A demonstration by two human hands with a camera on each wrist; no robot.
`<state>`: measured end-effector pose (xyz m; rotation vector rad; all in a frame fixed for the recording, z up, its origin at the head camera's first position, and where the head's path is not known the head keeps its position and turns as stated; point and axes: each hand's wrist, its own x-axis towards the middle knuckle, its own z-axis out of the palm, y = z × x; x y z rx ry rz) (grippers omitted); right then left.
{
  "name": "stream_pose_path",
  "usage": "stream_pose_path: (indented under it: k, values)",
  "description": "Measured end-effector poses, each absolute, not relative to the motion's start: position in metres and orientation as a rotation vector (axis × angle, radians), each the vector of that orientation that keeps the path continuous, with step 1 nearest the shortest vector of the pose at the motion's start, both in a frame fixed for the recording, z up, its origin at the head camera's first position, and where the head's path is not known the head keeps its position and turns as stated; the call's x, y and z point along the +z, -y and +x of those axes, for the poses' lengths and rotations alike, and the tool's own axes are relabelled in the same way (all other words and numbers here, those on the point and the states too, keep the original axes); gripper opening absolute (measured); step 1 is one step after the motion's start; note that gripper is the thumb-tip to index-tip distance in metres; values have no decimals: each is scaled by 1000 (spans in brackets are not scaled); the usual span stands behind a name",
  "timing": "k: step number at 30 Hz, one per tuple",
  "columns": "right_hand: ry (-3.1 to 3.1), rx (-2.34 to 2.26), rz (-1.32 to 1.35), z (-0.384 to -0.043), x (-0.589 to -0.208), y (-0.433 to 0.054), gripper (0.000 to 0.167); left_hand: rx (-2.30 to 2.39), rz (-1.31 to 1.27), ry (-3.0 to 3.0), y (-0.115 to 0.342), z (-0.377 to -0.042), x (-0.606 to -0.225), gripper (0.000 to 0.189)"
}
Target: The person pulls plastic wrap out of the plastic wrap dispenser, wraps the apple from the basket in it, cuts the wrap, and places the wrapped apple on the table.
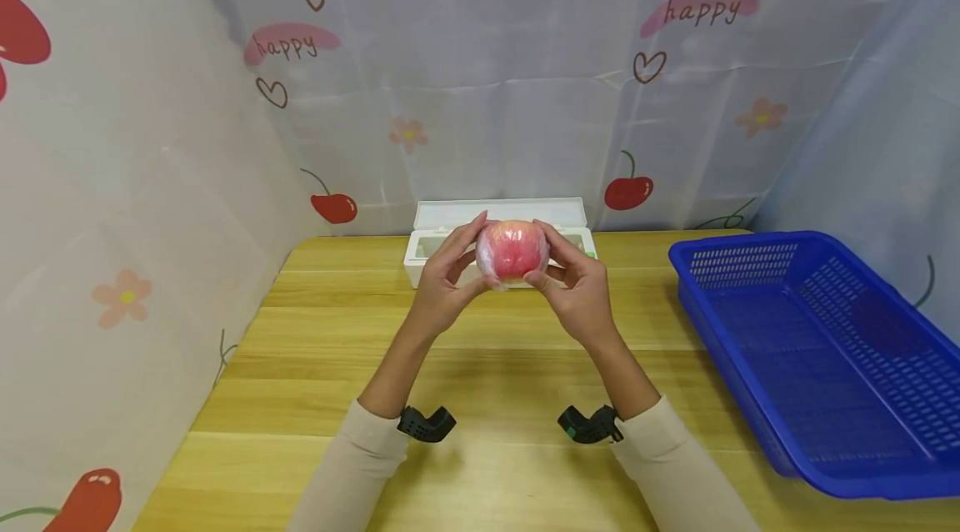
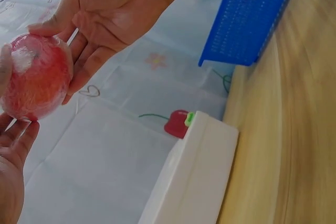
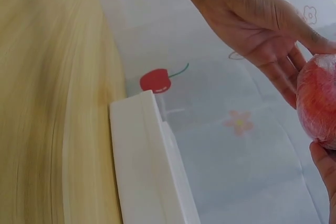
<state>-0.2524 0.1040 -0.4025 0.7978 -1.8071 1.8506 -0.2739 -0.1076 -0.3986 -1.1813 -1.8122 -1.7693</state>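
Observation:
A red apple (image 1: 514,250) wrapped in clear plastic film is raised above the table between both hands. My left hand (image 1: 444,275) grips its left side, thumb low and fingers behind. From the other side my right hand (image 1: 576,282) holds it the same way, thumb at the lower edge. In the left wrist view the film on the apple (image 2: 39,77) looks wrinkled and glossy. The right wrist view shows only part of the apple (image 3: 319,100) at its edge. Behind the hands stands a white box (image 1: 411,261) with its lid (image 1: 498,213) raised, partly hidden by them.
A blue plastic basket (image 1: 731,361) with perforated sides sits on the right of the wooden table (image 1: 510,399). A small green piece (image 2: 189,119) shows on the white box. Patterned curtain (image 1: 510,123) closes off the back and both sides.

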Motion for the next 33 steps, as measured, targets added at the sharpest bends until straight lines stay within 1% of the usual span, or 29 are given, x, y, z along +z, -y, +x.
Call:
stream_pose_path:
  k: [6,10,19,23,33]
  values:
    - [1822,1775,823,-254,-403,-105,70,-1628,-1212,1856,110,-276,-400,79]
    - [1810,1739,847,-255,-405,-106,71,-1527,-1208,1852,109,-277,-401,82]
    - [1793,1697,865,-255,-405,-105,68,-1374,-1161,1826,107,-277,-405,82]
    - [1786,1699,863,-255,-404,-104,66,-1326,-1145,1820,106,-277,-406,83]
    - [1779,1687,857,-256,-407,-104,72,-1272,-1136,1804,103,-278,-408,86]
